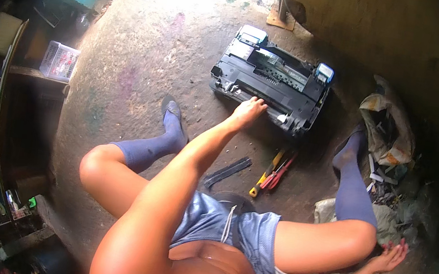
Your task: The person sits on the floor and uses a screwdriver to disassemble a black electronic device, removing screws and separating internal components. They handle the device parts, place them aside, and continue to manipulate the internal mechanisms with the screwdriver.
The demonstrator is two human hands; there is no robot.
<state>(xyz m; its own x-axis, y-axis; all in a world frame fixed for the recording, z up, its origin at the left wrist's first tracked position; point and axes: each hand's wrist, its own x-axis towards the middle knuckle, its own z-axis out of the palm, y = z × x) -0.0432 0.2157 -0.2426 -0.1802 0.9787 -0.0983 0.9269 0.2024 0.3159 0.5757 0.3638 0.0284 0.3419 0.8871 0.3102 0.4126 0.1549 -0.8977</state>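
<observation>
A black, partly dismantled printer [272,83] lies on the floor ahead of me, its inner parts showing. My left hand [248,114] reaches to its near edge, fingers curled over the rim. Off to the right, beyond my knee, my right hand [393,257] is held out with its fingers apart and nothing visible in it. Beneath and around that hand lie a pale sack [387,222] and loose scrap. Between my legs rest a yellow-handled tool [266,174], a red-handled hand tool [280,171] and a flat black strip [227,172].
An open woven sack [388,127] stands near my right foot, with scrap pieces [385,174] beside it. At left are a cluttered shelf [37,75] and a clear plastic basket [60,61]. A metal leg [282,3] stands behind the printer by the wall.
</observation>
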